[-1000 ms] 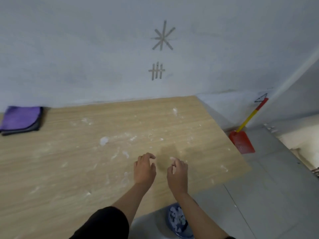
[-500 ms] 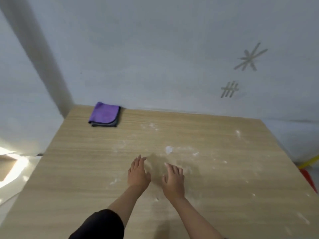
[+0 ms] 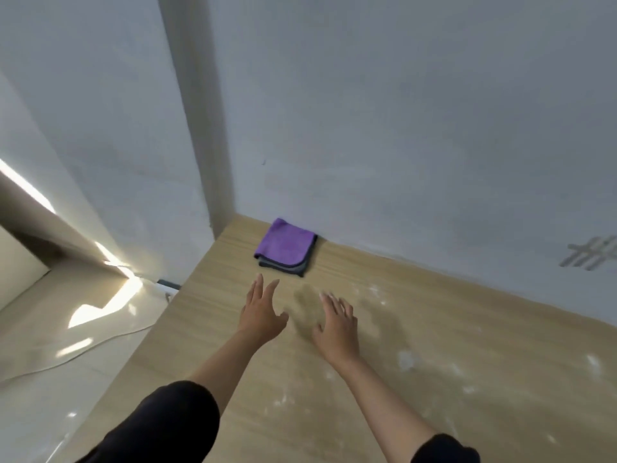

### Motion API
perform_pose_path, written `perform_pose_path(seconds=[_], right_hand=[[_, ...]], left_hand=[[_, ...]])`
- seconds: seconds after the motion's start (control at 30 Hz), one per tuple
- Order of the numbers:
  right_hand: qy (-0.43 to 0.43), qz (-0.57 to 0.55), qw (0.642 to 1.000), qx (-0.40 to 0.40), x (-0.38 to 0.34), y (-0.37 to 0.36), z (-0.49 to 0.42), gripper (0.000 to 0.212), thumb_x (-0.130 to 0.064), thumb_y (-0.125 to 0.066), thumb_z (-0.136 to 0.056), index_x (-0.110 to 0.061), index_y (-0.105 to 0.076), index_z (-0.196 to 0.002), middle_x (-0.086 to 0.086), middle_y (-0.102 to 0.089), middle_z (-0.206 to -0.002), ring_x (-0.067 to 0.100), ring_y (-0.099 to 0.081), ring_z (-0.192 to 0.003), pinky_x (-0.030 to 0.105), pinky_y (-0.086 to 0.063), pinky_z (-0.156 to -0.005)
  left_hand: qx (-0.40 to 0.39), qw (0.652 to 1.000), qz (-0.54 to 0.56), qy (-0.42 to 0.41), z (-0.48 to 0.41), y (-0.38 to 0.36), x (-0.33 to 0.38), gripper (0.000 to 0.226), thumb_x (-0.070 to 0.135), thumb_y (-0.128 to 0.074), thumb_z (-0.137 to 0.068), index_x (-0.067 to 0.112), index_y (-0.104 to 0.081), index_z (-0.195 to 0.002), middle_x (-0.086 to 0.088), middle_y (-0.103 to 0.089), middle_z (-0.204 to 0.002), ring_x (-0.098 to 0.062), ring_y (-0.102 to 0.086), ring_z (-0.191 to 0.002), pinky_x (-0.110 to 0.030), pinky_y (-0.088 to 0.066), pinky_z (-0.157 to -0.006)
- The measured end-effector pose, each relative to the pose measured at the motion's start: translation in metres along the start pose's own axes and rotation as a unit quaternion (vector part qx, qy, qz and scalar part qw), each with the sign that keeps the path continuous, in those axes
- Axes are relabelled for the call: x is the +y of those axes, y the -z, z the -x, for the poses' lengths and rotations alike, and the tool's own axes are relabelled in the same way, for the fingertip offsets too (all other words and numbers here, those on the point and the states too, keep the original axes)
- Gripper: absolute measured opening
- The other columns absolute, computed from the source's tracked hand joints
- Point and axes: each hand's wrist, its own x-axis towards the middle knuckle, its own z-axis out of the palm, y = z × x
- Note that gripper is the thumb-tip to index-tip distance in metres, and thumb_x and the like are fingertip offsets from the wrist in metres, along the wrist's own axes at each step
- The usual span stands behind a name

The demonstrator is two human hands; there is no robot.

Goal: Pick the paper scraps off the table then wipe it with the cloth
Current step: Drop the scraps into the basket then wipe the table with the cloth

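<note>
A folded purple cloth (image 3: 286, 247) with a grey underside lies at the far left corner of the wooden table (image 3: 334, 412), against the wall. My left hand (image 3: 262, 312) reaches over the table with fingers spread, its fingertips a short way in front of the cloth, holding nothing. My right hand (image 3: 337, 325) hovers beside it to the right, also open and empty. Small white paper scraps (image 3: 405, 359) and pale smears dot the tabletop to the right of my hands.
A grey wall (image 3: 400, 128) backs the table, with a pillar corner at the table's far left. The table's left edge drops to a shiny tiled floor (image 3: 66, 345) where a white cable runs.
My view has swung left from the table's right end to its left corner. Both hands have moved left and forward toward the purple cloth, opening their fingers.
</note>
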Motion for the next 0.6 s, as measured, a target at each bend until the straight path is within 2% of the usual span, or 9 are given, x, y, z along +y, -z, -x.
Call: perform_pose_path(seconds=[0.17,0.3,0.4,0.47,0.53,0.6], right_hand=[[0.009,-0.041,0.999,0.003,-0.016,-0.005,-0.073,0.06,-0.022,-0.048,-0.09,-0.019,-0.025,-0.145,-0.002,-0.024,-0.153,0.021,-0.015,-0.141,0.034,-0.019,-0.113],[0.008,-0.113,0.994,-0.008,-0.017,-0.018,-0.118,0.058,-0.007,-0.043,-0.089,-0.017,-0.027,-0.144,0.001,-0.027,-0.152,0.022,-0.016,-0.14,0.031,-0.019,-0.113],[-0.021,-0.172,0.984,-0.024,-0.015,-0.032,-0.143,0.055,0.001,-0.037,-0.09,-0.012,-0.03,-0.143,0.005,-0.029,-0.151,0.022,-0.018,-0.139,0.026,-0.017,-0.112],[-0.062,-0.219,0.973,-0.026,-0.018,-0.037,-0.151,0.049,-0.002,-0.041,-0.092,-0.008,-0.035,-0.14,0.01,-0.033,-0.147,0.023,-0.022,-0.138,0.023,-0.018,-0.11],[-0.111,-0.25,0.962,-0.001,-0.018,-0.041,-0.163,0.046,-0.01,-0.047,-0.092,-0.007,-0.039,-0.137,0.013,-0.041,-0.139,0.026,-0.03,-0.132,0.026,-0.023,-0.107],[-0.157,-0.286,0.945,0.02,-0.02,-0.043,-0.172,0.047,-0.018,-0.052,-0.091,-0.006,-0.041,-0.135,0.015,-0.044,-0.133,0.028,-0.037,-0.126,0.027,-0.027,-0.103]], left_hand=[[-0.009,1.0,0.014,0.015,-0.061,0.016,-0.009,0.073,0.029,-0.062,-0.081,0.028,-0.023,-0.143,-0.002,0.0,-0.158,-0.023,-0.003,-0.145,-0.041,-0.023,-0.114],[0.0,0.996,0.078,0.053,-0.107,0.014,-0.003,0.065,0.022,-0.062,-0.08,0.017,-0.036,-0.139,-0.003,-0.002,-0.157,-0.023,-0.01,-0.143,-0.037,-0.023,-0.113],[0.002,0.988,0.132,0.083,-0.136,0.007,-0.002,0.059,0.02,-0.062,-0.082,0.006,-0.041,-0.136,-0.004,-0.003,-0.157,-0.023,-0.017,-0.142,-0.033,-0.025,-0.111],[-0.002,0.986,0.14,0.093,-0.149,0.004,-0.006,0.056,0.017,-0.06,-0.083,0.005,-0.042,-0.135,-0.006,-0.006,-0.156,-0.024,-0.021,-0.141,-0.032,-0.027,-0.11],[0.013,0.985,0.132,0.106,-0.162,-0.001,-0.01,0.053,0.015,-0.059,-0.083,0.005,-0.044,-0.133,-0.011,-0.021,-0.152,-0.027,-0.029,-0.137,-0.035,-0.03,-0.111],[0.054,0.983,0.124,0.121,-0.169,-0.005,-0.012,0.05,0.013,-0.057,-0.082,0.005,-0.046,-0.13,-0.016,-0.041,-0.139,-0.032,-0.041,-0.125,-0.041,-0.036,-0.107]])
